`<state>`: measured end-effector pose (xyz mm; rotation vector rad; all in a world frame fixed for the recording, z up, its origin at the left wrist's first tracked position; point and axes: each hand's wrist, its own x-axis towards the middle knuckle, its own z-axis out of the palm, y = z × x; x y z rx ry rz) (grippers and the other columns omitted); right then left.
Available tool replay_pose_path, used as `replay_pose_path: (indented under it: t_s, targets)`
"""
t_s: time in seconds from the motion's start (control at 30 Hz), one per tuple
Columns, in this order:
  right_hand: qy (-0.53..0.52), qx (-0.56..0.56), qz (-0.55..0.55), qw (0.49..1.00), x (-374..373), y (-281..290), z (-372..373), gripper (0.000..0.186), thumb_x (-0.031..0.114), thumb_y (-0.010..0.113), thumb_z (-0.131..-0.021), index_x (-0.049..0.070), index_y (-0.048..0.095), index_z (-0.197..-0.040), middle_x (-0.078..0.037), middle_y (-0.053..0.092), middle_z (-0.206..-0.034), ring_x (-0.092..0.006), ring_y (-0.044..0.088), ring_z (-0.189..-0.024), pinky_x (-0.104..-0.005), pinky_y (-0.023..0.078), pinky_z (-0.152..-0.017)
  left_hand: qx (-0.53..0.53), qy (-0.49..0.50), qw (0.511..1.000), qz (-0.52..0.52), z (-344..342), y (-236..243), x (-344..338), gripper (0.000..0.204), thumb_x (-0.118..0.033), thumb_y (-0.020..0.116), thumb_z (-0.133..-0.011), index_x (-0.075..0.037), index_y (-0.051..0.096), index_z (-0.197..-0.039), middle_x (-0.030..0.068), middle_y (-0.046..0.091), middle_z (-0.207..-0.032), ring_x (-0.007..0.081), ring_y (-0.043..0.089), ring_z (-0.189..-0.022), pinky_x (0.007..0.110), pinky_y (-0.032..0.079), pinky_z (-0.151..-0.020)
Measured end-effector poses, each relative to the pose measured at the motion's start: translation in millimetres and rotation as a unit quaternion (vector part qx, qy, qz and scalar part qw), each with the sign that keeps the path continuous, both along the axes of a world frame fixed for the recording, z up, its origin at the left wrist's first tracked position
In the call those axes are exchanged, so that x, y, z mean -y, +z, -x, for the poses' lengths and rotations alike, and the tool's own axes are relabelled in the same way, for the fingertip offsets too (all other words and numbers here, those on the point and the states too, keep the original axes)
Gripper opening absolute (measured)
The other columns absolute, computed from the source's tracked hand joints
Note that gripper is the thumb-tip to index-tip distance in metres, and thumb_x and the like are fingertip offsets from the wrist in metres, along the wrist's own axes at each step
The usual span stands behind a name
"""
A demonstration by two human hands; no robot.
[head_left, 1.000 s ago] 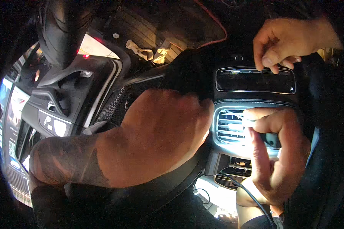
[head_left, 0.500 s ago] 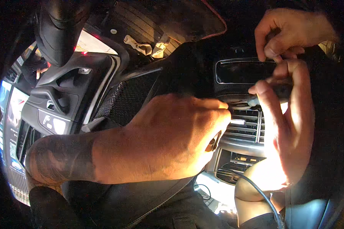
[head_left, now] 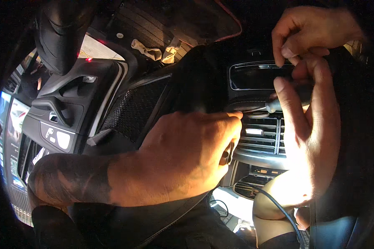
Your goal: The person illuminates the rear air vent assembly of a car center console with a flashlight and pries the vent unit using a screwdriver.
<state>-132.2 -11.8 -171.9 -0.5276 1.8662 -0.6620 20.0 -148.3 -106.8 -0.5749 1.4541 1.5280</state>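
My left hand (head_left: pixel 191 149) comes in from the left and is closed beside a car's air vent (head_left: pixel 259 137). Within its curled fingers, the dark end of an object (head_left: pixel 226 155) shows, mostly hidden. My right hand (head_left: pixel 313 120) is on the vent's other side, thumb and fingers closed on a slim screwdriver-like tool (head_left: pixel 272 106). Its dark handle is partly covered, and a thin shaft runs toward my left fingertips. Another person's hand (head_left: pixel 311 35), fingers bent, reaches from the upper right and overlaps my right fingertips; what it holds cannot be made out.
A glossy dark panel (head_left: pixel 253 77) lies above the vent, a lower vent (head_left: pixel 247 189) below. A cable (head_left: pixel 278 203) crosses my right forearm. At left stands an open car door (head_left: pixel 62 108); pale gloves (head_left: pixel 147 50) lie on the floor mat. Bright light falls at lower right.
The view has shifted slightly. My left hand has drawn a little left and down from the vent's top edge, and more of the thin shaft shows between my hands.
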Motion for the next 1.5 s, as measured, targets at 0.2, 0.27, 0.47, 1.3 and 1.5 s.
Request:
replay_pose_path:
  t_s: [0.2,0.27,0.47,1.3,1.5]
  targets:
    - [-0.023,0.024,0.051,0.998,6.4,-23.9,1.4,0.027,0.003,0.064,-0.099,0.000,0.057,-0.125,-0.008,0.058,-0.104,-0.0105,0.056,-0.090,-0.0226,0.047,-0.076,0.039,-0.024,0.999,0.002,2.7,1.6,-1.7,0.059,-0.002,0.072,-0.075,0.000,0.058,-0.133,0.0103,0.070,-0.089,0.0298,0.072,-0.074,0.040,0.059,-0.067]
    - [-0.047,0.046,0.021,0.998,3.4,-10.2,-9.1,0.029,0.002,0.065,-0.099,0.000,0.056,-0.127,-0.008,0.058,-0.104,-0.0097,0.055,-0.089,-0.0214,0.045,-0.075,0.058,-0.051,0.997,0.011,2.1,4.5,-4.3,0.061,-0.002,0.073,-0.075,-0.001,0.057,-0.135,0.0091,0.070,-0.089,0.0293,0.072,-0.074,0.040,0.059,-0.067]
    - [-0.031,0.094,-0.101,0.990,7.8,29.9,-3.7,0.034,0.003,0.066,-0.099,0.004,0.055,-0.131,-0.004,0.055,-0.105,-0.0093,0.050,-0.085,-0.0229,0.041,-0.072,0.054,-0.084,0.995,0.002,5.4,5.8,-3.7,0.061,-0.007,0.076,-0.075,-0.005,0.054,-0.132,0.0063,0.071,-0.092,0.0306,0.073,-0.076,0.044,0.059,-0.066]
    - [-0.046,-0.017,0.074,0.996,-33.7,97.4,6.7,0.024,0.015,0.050,-0.092,0.005,0.041,-0.112,-0.010,0.055,-0.068,-0.0196,0.058,-0.059,-0.0296,0.049,-0.060,0.029,0.058,0.996,-0.056,1.9,-32.3,14.0,0.029,-0.006,0.072,-0.081,0.000,0.061,-0.107,0.0128,0.068,-0.085,0.0237,0.072,-0.073,0.036,0.054,-0.065]
    - [0.001,-0.024,0.054,0.998,-30.7,87.8,9.2,0.019,0.006,0.052,-0.091,0.007,0.043,-0.108,-0.010,0.056,-0.071,-0.0161,0.052,-0.058,-0.0273,0.042,-0.057,-0.034,0.038,0.998,-0.021,1.8,-36.7,7.3,0.022,-0.006,0.073,-0.080,0.000,0.061,-0.098,0.0142,0.068,-0.078,0.0286,0.072,-0.070,0.037,0.054,-0.065]
